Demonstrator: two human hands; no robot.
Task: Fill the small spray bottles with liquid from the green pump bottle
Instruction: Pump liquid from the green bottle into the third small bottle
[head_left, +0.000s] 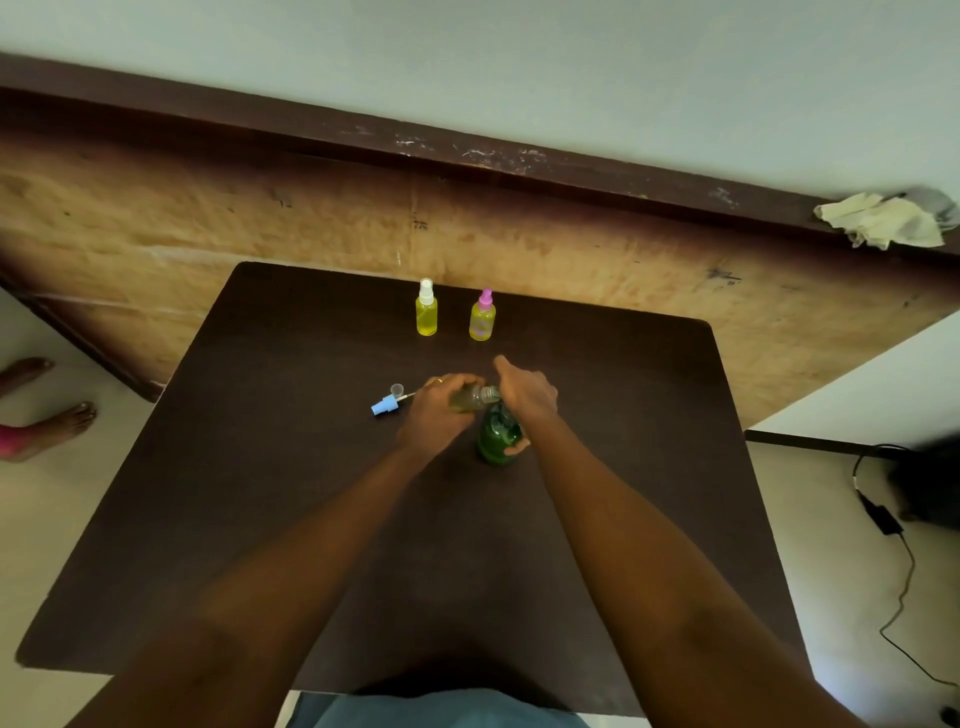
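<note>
head view: left hand (434, 413) grips an uncapped small bottle (470, 399), right hand (527, 395) presses the green pump bottle (496, 436); no legible labels.

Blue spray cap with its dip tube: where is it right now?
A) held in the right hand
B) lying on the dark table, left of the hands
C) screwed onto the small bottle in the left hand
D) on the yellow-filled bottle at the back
B: the blue spray cap lies on the dark brown table beside a small clear cup, just left of the left hand, which holds the uncapped small clear bottle.
</note>
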